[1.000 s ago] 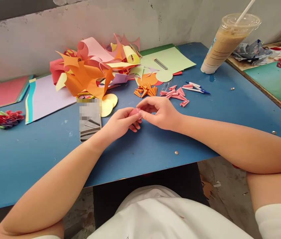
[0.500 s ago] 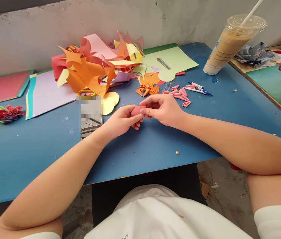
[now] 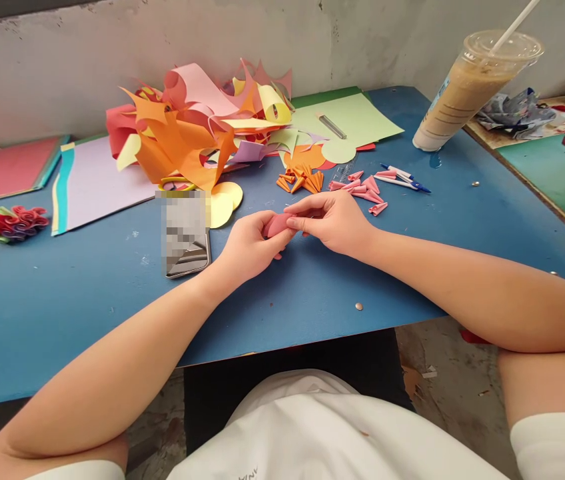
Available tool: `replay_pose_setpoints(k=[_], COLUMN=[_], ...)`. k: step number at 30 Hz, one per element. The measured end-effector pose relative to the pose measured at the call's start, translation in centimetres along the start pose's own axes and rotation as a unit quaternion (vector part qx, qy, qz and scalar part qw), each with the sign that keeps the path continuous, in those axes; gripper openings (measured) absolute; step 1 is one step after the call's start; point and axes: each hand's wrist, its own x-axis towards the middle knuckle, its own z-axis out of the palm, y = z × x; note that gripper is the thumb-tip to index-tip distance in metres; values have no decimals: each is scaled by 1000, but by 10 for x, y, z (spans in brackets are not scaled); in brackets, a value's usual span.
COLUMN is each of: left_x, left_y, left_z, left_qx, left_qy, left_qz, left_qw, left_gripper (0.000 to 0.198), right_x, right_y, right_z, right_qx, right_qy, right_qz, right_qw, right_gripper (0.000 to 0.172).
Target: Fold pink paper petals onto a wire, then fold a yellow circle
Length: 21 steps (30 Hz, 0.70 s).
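A small piece of pink paper (image 3: 277,225) is pinched between both hands above the blue table (image 3: 307,287). My left hand (image 3: 251,245) grips its left side, thumb on top. On the right side, the thumb and fingers of my right hand (image 3: 333,223) close on the same paper, covering much of it. Just beyond the hands lie rolled orange paper cones (image 3: 301,179) and pink paper cones (image 3: 362,190). Yellow paper circles (image 3: 223,203) rest to the left, beside a phone (image 3: 190,257).
Behind is a heap of coloured paper scraps (image 3: 182,143). A tall iced drink cup (image 3: 455,93) stands at the back right, near blue-and-white pens (image 3: 402,179). On the far left sit a ruffled paper flower (image 3: 11,224) and a lilac sheet (image 3: 107,180).
Both hands stay on the pink paper; their fingers have shifted slightly around it, with the left fingertips now less visible. The whole view has moved a little.
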Motion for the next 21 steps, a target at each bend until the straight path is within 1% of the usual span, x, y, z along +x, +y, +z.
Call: replay_pose_setpoints(k=[5,12,18,21], left_x=[0,-2,-4,-4], left_y=[-5,-4,-1,0], left_z=[1,1,0,0], left_qx=[45,89,101,98], left_qy=[30,37,32,28], left_qz=[17,62,72,67], left_qw=[998,993,992,993], left_gripper=[36,32,37,36], right_x=[-2,-3,-5,-6], right_y=[0,-1,-4,-5], right_z=[1,2,3,3], right_qx=[-20,-35,-27,-16], right_qy=[-11,-19,-24,-33], right_qz=[-10,-16,13,30], right_qw=[1000,999,999,999], right_gripper=[20,14,16,16])
